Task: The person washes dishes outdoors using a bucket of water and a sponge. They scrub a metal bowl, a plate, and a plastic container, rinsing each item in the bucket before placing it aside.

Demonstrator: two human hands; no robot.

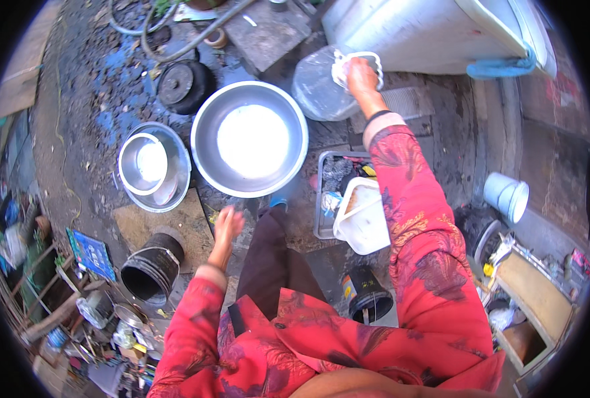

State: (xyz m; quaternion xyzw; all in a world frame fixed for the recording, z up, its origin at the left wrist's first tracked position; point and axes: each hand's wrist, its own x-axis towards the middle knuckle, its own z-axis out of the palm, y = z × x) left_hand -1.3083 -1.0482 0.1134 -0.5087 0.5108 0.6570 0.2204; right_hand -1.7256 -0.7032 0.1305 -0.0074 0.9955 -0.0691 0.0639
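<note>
My right hand reaches far forward, its fingers closed round the white handle of a large, cloudy clear plastic jug. The jug lies tilted on the ground beside a big silver metal basin, whose bright inside shows no clear contents. My left hand, slightly blurred, hangs in the air over the near side of the basin. Its fingers are loosely apart and nothing shows in them. To the left, a smaller metal bowl sits inside a wider metal basin.
A black lidded pot stands behind the basins. A black bucket lies tipped at left. A grey crate and white basket are under my right arm. A black pail, light-blue bucket and large white tub surround me.
</note>
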